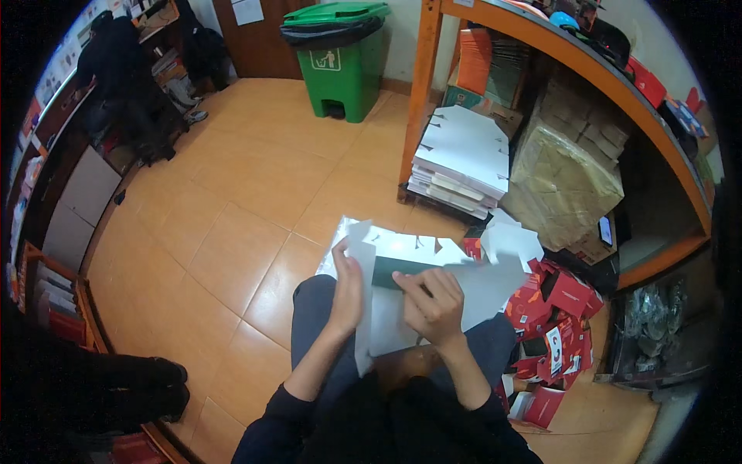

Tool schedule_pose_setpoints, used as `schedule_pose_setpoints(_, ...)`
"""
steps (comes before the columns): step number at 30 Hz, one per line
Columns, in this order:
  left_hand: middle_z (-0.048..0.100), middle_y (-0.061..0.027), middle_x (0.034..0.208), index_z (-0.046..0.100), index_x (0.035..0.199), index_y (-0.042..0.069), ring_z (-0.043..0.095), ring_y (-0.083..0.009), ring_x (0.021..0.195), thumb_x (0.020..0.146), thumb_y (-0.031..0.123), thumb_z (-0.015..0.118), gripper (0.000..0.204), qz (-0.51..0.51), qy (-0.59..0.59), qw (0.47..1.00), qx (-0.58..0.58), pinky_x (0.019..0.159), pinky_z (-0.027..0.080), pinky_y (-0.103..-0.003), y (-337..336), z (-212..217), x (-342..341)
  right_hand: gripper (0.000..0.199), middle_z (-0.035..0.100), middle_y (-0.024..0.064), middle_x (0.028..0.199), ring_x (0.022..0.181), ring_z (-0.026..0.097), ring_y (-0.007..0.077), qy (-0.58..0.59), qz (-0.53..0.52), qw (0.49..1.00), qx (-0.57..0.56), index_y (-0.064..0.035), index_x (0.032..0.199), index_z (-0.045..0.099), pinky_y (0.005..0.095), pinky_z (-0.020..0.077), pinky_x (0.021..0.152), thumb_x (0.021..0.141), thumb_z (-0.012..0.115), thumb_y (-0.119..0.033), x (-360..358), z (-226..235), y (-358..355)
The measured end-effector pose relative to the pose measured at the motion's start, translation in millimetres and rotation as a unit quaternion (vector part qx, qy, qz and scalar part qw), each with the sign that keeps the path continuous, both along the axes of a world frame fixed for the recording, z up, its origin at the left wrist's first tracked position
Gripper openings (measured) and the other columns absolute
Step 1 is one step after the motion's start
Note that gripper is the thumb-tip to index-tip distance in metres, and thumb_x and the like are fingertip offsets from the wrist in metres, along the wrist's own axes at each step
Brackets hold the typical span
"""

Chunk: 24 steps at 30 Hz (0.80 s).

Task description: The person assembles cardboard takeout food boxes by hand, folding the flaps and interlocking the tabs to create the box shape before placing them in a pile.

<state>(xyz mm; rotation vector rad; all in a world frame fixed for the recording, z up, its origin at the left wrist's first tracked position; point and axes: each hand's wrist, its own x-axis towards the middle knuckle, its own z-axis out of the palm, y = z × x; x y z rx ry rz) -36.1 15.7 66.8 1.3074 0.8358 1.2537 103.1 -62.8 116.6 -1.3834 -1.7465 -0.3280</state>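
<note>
While your left grip (pixel 349 298) holds the upright flap (pixel 369 309) of that white card (pixel 391 329), your right grip (pixel 434 305) is nearer the crosswise dark strip (pixel 386 271); can't tell if it's pinching.

You have two hands — one left hand (pixel 349 292), one right hand (pixel 434 301) — and one folded white card (pixel 491 290). Around you: one green bin (pixel 344 81), one stack of white sheets (pixel 466 147), one orange-framed bench (pixel 413 116), one heap of red cartons (pixel 568 295), and apparently two other people (pixel 117 58), though the lower left is dark.
</note>
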Motion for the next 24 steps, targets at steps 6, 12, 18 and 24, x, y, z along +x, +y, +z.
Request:
schedule_pose_setpoints(6,0.048,-0.0188,0.118,0.056,0.104,0.002,0.049,-0.0276,0.109,0.097,0.063,0.026,0.069,-0.061,0.116,0.982,0.138,0.095,0.038,-0.038,-17,47,0,0.036,0.051,0.0068,0.070,0.063,0.053,0.0186,0.192,-0.060,0.978,0.048,-0.0069,0.097,0.073,0.0310,0.0416,0.052,0.063,0.071,0.004,-10,16,3)
schedule_pose_setpoints(12,0.047,-0.0220,0.118,0.057,0.116,0.004,0.046,-0.0384,0.113,0.088,0.044,0.058,0.049,0.234,0.270,0.851,0.385,0.096,0.037,-0.044,-52,21,4,0.029,0.059,0.0129,0.086,0.074,0.057,0.0236,0.184,-0.110,0.965,0.150,-0.0052,0.094,0.073,0.0309,0.0445,0.059,0.066,0.072,0.001,-13,40,9)
schedule_pose_setpoints(18,0.040,-0.0231,0.128,0.034,0.137,-0.005,0.039,-0.0365,0.123,0.090,0.040,0.058,0.069,0.089,0.137,0.962,0.219,0.106,0.030,-0.043,-40,23,35,0.019,0.070,0.0222,0.097,0.089,0.069,0.0304,0.231,0.035,0.972,0.028,0.0070,0.094,0.071,0.0354,0.0550,0.080,0.076,0.072,0.000,-24,8,2)
schedule_pose_setpoints(24,0.041,-0.0184,0.132,0.040,0.138,-0.003,0.046,-0.0286,0.120,0.102,0.031,0.044,0.050,-0.101,0.029,0.991,0.081,0.095,0.042,-0.036,-43,46,12,0.007,0.067,0.0124,0.083,0.081,0.065,0.0156,0.387,0.071,0.918,-0.049,0.0052,0.087,0.066,0.0255,0.0512,0.063,0.081,0.067,0.003,-21,13,-7)
